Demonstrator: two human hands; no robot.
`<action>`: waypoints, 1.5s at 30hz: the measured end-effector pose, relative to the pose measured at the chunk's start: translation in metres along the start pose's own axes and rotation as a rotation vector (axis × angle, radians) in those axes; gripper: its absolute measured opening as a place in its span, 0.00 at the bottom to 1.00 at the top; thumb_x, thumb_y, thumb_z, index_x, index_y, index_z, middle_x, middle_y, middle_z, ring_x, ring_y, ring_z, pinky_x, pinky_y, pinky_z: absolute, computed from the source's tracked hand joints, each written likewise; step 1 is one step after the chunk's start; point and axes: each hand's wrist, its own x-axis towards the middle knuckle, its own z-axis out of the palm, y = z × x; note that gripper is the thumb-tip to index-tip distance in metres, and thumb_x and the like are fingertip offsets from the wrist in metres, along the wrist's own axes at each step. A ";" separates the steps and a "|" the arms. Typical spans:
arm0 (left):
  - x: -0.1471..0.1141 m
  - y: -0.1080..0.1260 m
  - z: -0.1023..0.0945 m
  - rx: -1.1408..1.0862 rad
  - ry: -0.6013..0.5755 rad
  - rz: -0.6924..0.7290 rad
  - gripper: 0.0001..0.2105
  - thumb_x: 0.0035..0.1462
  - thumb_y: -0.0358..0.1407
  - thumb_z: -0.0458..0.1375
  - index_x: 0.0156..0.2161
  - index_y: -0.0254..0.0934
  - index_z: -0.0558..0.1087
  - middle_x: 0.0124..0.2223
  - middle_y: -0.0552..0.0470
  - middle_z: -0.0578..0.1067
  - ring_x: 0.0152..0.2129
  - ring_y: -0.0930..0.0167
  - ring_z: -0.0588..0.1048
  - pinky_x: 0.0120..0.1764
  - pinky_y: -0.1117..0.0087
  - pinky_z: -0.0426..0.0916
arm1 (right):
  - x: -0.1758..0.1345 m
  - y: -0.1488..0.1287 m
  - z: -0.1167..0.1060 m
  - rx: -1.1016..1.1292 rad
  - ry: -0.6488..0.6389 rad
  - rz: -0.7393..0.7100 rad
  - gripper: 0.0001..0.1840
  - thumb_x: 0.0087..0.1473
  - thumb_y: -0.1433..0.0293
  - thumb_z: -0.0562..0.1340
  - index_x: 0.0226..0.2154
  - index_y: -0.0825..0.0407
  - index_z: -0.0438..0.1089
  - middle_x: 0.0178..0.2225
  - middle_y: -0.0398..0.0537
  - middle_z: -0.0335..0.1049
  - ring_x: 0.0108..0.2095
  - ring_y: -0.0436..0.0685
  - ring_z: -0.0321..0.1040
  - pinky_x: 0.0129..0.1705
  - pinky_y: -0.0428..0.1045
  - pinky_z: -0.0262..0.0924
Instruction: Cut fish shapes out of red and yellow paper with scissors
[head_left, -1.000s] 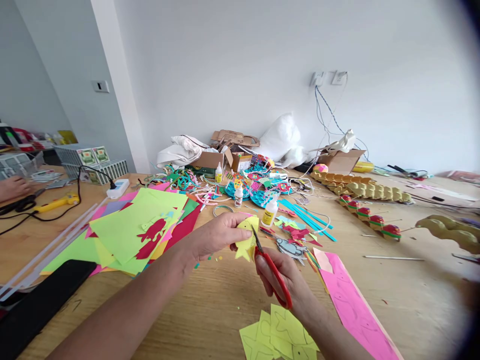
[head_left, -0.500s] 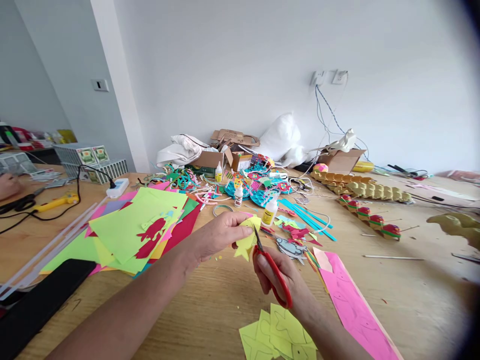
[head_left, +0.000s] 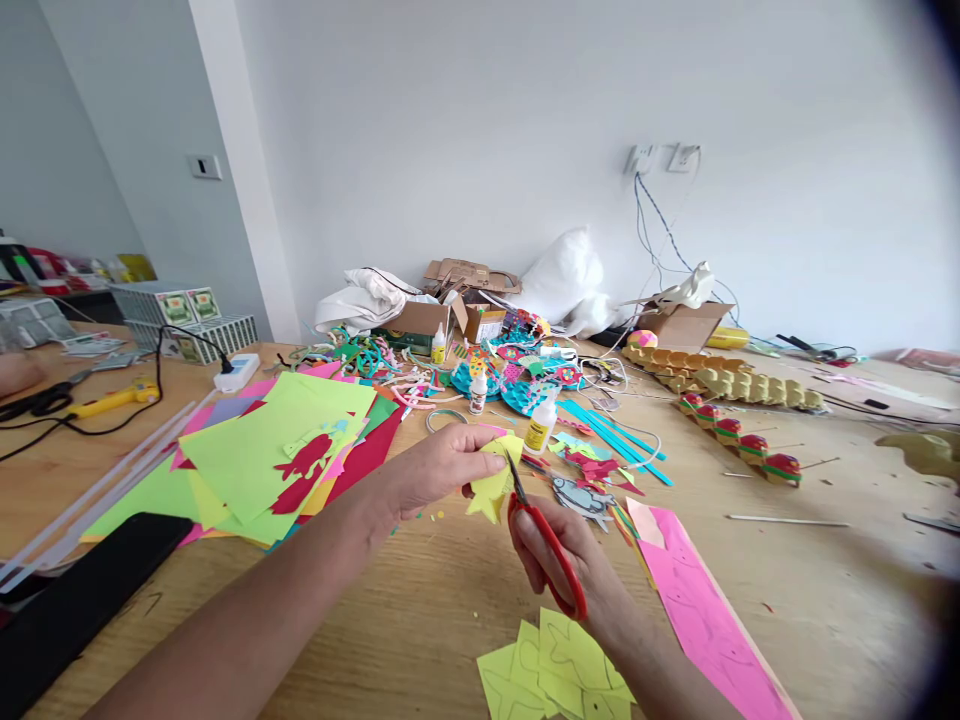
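My left hand (head_left: 433, 468) pinches a small yellow paper cut-out (head_left: 493, 481) above the wooden table (head_left: 420, 610). My right hand (head_left: 564, 556) grips red-handled scissors (head_left: 546, 545), whose blades point up into the right edge of the yellow piece. Just below my right wrist, near the table's front edge, lie several yellow-green paper pieces (head_left: 555, 670) with drawn outlines. A long pink paper strip (head_left: 701, 610) with drawn outlines runs along the table to the right of my right hand.
A spread of coloured paper sheets (head_left: 277, 450) lies at the left, a black flat object (head_left: 75, 600) nearer me. Glue bottles (head_left: 538, 420), paper scraps, cardboard boxes and egg trays (head_left: 720, 375) crowd the far side. Another person's hand (head_left: 19, 372) shows at the far left.
The scissors and yellow piece have barely shifted. The other person's hand at the far left has drawn back towards the edge of view.
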 end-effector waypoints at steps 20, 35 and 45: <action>0.000 0.001 0.001 -0.031 0.007 0.028 0.08 0.54 0.37 0.53 0.28 0.34 0.68 0.24 0.58 0.63 0.20 0.78 0.60 0.22 0.77 0.53 | 0.000 0.000 0.000 0.018 0.002 -0.023 0.23 0.51 0.49 0.51 0.20 0.50 0.56 0.10 0.35 0.53 0.11 0.45 0.46 0.15 0.43 0.39; -0.002 0.005 0.002 -0.049 -0.008 -0.071 0.09 0.54 0.38 0.53 0.27 0.34 0.65 0.22 0.61 0.59 0.18 0.80 0.56 0.20 0.79 0.52 | 0.001 -0.001 0.001 -0.037 0.032 0.045 0.22 0.50 0.51 0.51 0.17 0.49 0.53 0.12 0.35 0.51 0.12 0.45 0.51 0.13 0.41 0.45; 0.000 0.001 0.000 -0.012 0.039 -0.042 0.09 0.55 0.38 0.53 0.29 0.33 0.66 0.26 0.58 0.62 0.22 0.79 0.59 0.25 0.77 0.53 | 0.001 -0.002 0.002 -0.016 0.042 0.044 0.21 0.50 0.51 0.51 0.17 0.49 0.54 0.12 0.34 0.50 0.11 0.45 0.49 0.13 0.41 0.43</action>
